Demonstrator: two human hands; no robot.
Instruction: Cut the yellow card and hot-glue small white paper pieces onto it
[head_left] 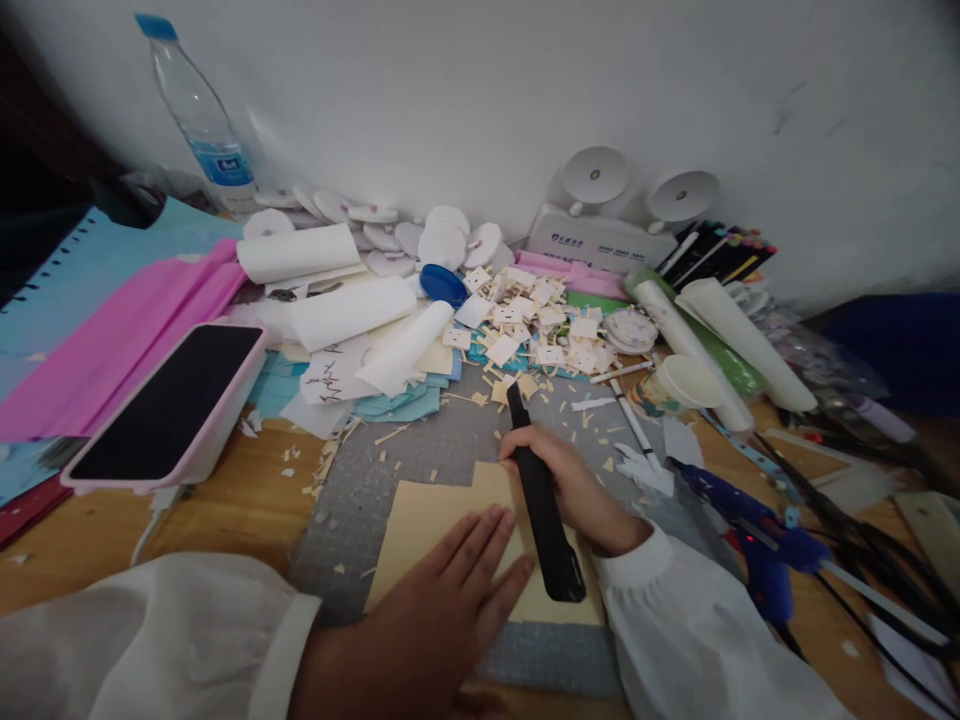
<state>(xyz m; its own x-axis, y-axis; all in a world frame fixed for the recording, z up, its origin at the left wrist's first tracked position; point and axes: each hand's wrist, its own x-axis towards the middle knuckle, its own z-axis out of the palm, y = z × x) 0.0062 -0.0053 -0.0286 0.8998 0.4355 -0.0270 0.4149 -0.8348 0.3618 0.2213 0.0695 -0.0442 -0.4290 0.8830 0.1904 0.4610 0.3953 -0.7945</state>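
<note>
My left hand [431,605] lies flat with fingers stretched out on a sheet of tan card [409,530]. The card has a stepped top edge and rests on a grey cutting mat [352,520]. In my right hand [577,490] is a black utility knife [541,500], its tip pointing away from me and its butt end over the card. Beyond the tip, a heap of small cream card pieces with drawn faces and thin strips [517,320] covers the back of the mat. Tan scraps are scattered between the heap and the card.
A phone in a pink case [172,405] lies on the left, near pink paper [127,330]. White paper rolls [352,310], white discs [442,240] and a water bottle [202,130] stand behind. To the right are a blue glue gun [750,530], a paper cup [686,383] and cables.
</note>
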